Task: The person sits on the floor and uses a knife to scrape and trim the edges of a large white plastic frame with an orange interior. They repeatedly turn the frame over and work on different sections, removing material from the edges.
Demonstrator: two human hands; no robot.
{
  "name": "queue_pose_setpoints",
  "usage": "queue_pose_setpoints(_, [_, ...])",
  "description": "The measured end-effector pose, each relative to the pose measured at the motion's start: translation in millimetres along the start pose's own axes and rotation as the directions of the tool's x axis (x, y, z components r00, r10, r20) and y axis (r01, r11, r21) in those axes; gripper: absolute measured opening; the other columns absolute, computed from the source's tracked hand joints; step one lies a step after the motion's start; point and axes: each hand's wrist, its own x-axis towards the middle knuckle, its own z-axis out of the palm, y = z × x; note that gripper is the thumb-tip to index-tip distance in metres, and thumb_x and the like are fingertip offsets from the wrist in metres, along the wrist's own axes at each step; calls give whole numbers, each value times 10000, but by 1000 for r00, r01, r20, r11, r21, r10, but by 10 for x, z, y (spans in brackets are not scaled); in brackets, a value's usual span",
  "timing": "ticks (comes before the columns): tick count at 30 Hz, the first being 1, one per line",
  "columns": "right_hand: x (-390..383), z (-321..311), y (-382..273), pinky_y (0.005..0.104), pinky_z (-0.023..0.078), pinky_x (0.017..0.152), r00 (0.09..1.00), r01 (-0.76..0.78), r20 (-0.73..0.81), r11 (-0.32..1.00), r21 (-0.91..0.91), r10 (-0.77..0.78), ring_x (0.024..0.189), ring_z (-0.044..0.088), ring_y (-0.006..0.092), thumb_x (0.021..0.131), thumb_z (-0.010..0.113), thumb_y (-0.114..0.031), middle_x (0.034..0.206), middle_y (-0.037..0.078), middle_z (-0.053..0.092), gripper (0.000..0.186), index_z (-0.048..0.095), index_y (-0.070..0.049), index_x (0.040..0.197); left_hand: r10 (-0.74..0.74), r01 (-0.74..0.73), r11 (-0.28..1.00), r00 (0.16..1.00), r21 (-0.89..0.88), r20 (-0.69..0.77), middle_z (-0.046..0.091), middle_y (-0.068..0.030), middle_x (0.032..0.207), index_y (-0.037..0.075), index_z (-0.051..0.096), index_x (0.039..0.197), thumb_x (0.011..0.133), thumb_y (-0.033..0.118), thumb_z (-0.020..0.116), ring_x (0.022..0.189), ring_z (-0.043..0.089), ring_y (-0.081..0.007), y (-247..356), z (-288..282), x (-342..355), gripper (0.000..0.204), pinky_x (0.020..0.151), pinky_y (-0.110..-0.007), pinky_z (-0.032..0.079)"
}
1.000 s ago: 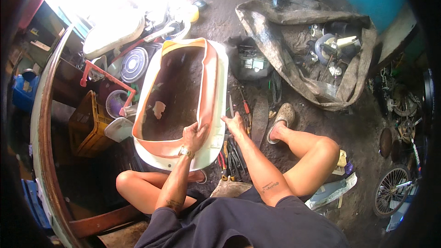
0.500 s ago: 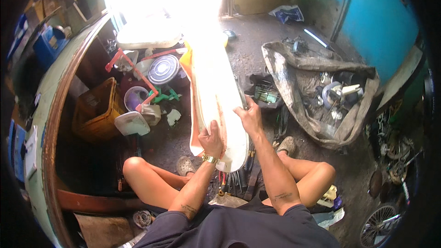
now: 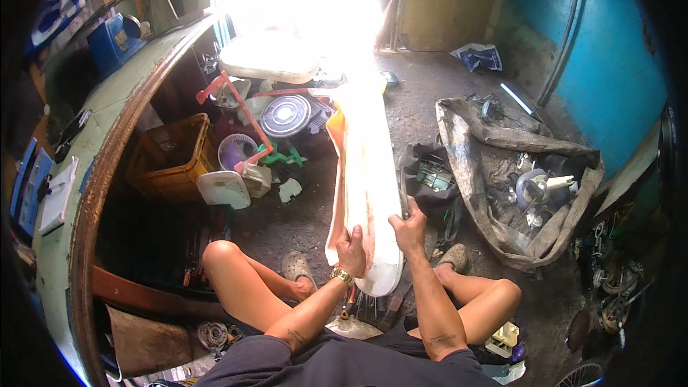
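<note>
The frame (image 3: 369, 197), white with an orange-pink inner rim, now stands tipped up on edge between the person's shins, its long side running away toward the bright doorway; a second ago it lay far flatter, its wide opening facing up. Half a second ago it was already on edge, and little about the hold has altered since. Glare washes out its far end. The left hand (image 3: 350, 252) is closed about the near end, thumb up along the face, as in the last picture; in the first it pressed on the rim's near right corner. The right hand (image 3: 409, 230) is curled shut around a thin dark tool (image 3: 403, 192) at the frame's right side; whether the blade touches the frame, I cannot tell. With the frame turned up, the left clog (image 3: 296, 268) has come into plain sight, and the white scrap (image 3: 289, 190) once seen through the opening lies bare to its left, near the green piece (image 3: 284, 155). The whole view has swung, so the crate (image 3: 172, 159) and sack (image 3: 530, 142) sit farther right in it than at first.
</note>
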Motion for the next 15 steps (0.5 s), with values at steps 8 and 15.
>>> queue_pose_setpoints(8, [-82, -298, -404, 351, 545, 814, 998, 51, 40, 998, 28, -52, 893, 728, 230, 720, 653, -61, 971, 189, 748, 457, 657, 39, 1166, -19, 6, 986, 997, 166, 77, 681, -79, 825, -3, 653, 1015, 973, 373, 656, 723, 632, -149, 384, -293, 875, 379, 646, -303, 513])
queue_pose_setpoints(15, [74, -667, -618, 361, 557, 804, 972, 153, 193, 985, -85, -134, 883, 748, 306, 722, 670, -122, 944, 237, 728, 502, 646, 1, 1208, 392, -497, 723, 867, 480, 308, 660, -116, 846, 7, 669, 994, 897, 170, 726, 686, 635, -205, 1433, -484, 1339, 198, 634, -355, 517])
